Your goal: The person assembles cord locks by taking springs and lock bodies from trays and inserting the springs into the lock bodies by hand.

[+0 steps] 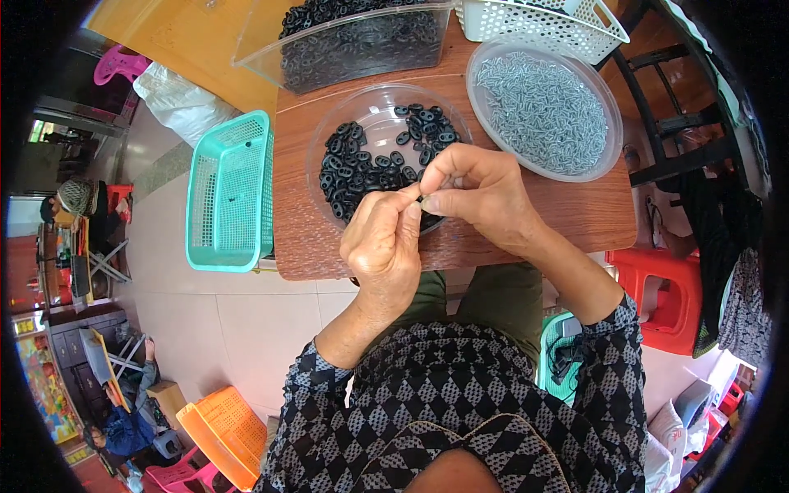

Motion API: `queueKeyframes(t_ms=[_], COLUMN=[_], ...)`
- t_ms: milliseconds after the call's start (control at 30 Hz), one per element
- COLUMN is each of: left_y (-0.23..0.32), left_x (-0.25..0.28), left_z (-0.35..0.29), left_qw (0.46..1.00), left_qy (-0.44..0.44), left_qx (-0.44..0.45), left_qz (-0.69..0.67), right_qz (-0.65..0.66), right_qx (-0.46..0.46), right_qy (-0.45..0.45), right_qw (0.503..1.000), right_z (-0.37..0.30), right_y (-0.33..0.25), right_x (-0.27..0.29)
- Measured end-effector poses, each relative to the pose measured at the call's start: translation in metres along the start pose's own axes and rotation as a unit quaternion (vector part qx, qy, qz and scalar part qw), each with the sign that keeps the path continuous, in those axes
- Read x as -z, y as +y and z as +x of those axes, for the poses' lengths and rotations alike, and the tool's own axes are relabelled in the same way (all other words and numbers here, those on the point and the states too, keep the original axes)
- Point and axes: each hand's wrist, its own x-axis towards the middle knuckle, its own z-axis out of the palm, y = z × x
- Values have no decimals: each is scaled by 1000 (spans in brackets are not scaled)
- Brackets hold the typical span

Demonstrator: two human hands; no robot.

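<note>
Above the near rim of a clear round tub (316, 135), my two hands meet fingertip to fingertip. My left hand (382, 238) is closed in a pinch, thumb against the curled fingers. My right hand (485, 193) pinches from the other side with thumb and forefinger. A small dark piece (422, 198) shows between the fingertips, mostly hidden by them. Below, the tub holds many black oval pieces with two holes (353, 177). To the right, a white round tub (612, 156) is full of small silvery screws (542, 107).
A clear bin (362, 53) of more black pieces and a white perforated basket (551, 29) stand at the table's far side. Left of the wooden table (300, 238) is a green basket (230, 197). A red stool (666, 300) is at right; other people sit far left.
</note>
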Motion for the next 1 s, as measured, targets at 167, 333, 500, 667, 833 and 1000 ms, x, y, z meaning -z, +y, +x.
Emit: queueKeyframes(t_ms=[167, 333, 500, 667, 833, 1000], left_y=[-6, -5, -4, -5, -4, -7], left_x=[1, 5, 7, 5, 2, 2], left_z=[-1, 4, 5, 3, 1, -7], left_qw=[975, 949, 968, 982, 987, 983], left_qy=[6, 34, 16, 17, 22, 21], left_qx=[161, 213, 180, 135, 110, 121], left_qz=[-153, -231, -173, -134, -118, -139], right_qz=[1, -21, -65, -81, -116, -173], right_qx=[9, 14, 35, 45, 102, 186], right_qy=[-9, -13, -2, -2, 15, -8], right_qw=[1000, 1000, 997, 996, 988, 967], right_z=[0, 2, 0, 0, 1, 1], right_y=[10, 4, 2, 2, 8, 14], right_x=[-1, 0, -4, -6, -13, -12])
